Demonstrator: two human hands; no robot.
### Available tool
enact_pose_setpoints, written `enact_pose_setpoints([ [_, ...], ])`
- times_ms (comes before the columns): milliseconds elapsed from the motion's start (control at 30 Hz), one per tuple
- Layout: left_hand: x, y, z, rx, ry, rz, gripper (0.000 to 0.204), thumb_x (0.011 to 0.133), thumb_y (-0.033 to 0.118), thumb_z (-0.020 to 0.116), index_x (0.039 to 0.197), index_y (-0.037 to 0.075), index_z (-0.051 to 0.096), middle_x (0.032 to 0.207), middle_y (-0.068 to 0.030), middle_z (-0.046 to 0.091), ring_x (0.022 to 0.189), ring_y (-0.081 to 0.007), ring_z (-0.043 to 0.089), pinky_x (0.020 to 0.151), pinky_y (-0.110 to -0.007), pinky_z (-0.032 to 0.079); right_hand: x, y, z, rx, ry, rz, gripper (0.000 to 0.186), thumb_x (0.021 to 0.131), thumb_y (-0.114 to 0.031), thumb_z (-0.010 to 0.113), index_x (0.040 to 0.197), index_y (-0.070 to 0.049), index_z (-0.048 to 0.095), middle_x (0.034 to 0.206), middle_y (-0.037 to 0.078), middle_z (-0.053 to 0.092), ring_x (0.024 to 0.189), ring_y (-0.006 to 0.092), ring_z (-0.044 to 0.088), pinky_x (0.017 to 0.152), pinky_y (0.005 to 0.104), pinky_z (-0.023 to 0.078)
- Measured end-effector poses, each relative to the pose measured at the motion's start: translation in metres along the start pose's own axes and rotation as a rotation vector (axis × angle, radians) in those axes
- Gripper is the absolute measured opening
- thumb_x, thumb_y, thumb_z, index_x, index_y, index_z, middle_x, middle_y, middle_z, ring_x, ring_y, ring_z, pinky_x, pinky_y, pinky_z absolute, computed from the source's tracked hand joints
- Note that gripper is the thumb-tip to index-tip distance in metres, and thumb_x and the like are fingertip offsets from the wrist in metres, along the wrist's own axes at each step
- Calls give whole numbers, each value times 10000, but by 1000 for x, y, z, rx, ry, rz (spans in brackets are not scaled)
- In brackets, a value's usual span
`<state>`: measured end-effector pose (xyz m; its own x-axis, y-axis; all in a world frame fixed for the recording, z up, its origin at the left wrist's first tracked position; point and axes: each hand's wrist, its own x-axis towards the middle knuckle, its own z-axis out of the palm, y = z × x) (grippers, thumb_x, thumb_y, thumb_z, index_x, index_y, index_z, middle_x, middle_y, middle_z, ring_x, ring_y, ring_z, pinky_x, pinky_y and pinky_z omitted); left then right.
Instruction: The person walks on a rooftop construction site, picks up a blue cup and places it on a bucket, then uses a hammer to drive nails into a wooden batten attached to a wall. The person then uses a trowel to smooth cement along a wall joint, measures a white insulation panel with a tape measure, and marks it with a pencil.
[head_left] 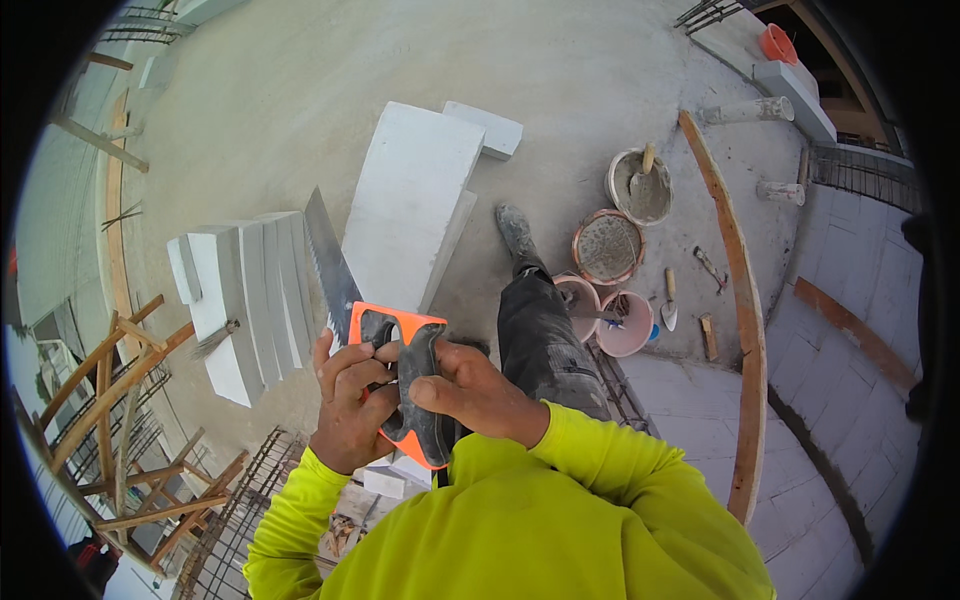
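A handsaw [333, 255] with an orange and black handle is in front of my chest, its toothed blade pointing forward and slightly left. My left hand [352, 402] is closed around the handle's left side, fingers curled by its opening. From the other side, my right hand [480, 390] grips the back of the handle, thumb laid along it. Beyond the blade's right side lies a large white block [415, 175], on another slab. A smaller white piece [487, 130] sits at its far end. Left of the blade, several white slabs [250, 300] stand side by side, with a brush [214, 340] on them.
To the right are a mortar bucket with a trowel [640, 186], another mortar bucket [608, 247] and pink buckets [626, 325]. A trowel [670, 300], a hammer [711, 268] and a long plank [735, 300] lie beyond. Timber frames [110, 400] and rebar mesh [245, 500] occupy the lower left.
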<state>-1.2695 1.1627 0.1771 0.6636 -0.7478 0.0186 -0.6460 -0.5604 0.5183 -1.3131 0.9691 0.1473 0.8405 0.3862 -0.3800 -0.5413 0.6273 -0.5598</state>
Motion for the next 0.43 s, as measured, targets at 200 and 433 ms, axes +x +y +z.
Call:
enact_pose_setpoints([
  [200,64,3,29,6,217,-53,384,688,148,759,1031,210,598,1301,-88,451,1335,-307,364,1140,-639,146,22,-88,-46,74,186,65,255,817,-58,651,1066,-7,627,944,44,630,836,124,599,748,272,497],
  [433,-126,-115,162,-214,613,-1419,839,791,147,666,1506,40,240,1481,-198,345,1389,-389,318,1164,-507,237,121,-131,-129,-937,280,-87,335,788,-43,572,1117,-16,624,1008,110,653,890,190,642,830,335,528],
])
